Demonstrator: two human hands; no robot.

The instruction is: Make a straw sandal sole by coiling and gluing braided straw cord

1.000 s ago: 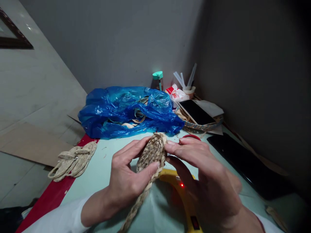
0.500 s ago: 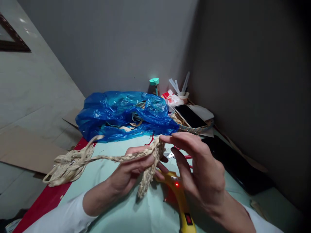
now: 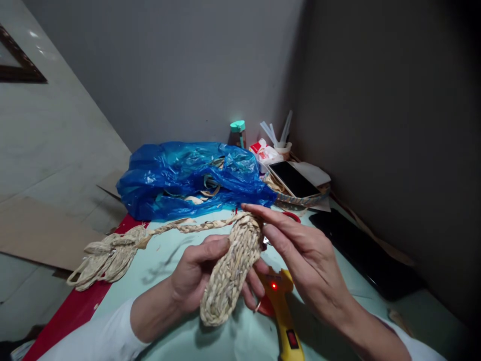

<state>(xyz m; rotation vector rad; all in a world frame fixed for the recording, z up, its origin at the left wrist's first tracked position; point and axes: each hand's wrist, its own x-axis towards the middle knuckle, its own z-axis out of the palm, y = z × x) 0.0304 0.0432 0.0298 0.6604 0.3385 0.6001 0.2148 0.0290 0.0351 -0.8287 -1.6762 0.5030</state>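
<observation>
A flat oval of coiled, braided straw (image 3: 231,273) is held tilted over the table, its wide face towards me. My left hand (image 3: 195,271) grips it from the left, thumb on the edge and fingers underneath, the tips showing on its right side. My right hand (image 3: 304,255) pinches the oval's far end, index finger along the top and thumb at the right edge. From that end a straw braid (image 3: 199,225) runs left to a loose bundle of braid (image 3: 108,255). Below my right hand lies a yellow glue gun (image 3: 281,311) with a lit red light.
Behind the hands sits a blue plastic bag (image 3: 180,170) with straw strips inside. A phone (image 3: 293,179) lies on a round tray (image 3: 313,199) at the back right. A dark flat object (image 3: 361,255) lies along the right. Partly hidden red-handled scissors (image 3: 291,216) are beyond my right hand.
The straw oval has turned from edge-on to showing its wide face. My left thumb now lies on its edge, and my right fingers have closed in on its far end.
</observation>
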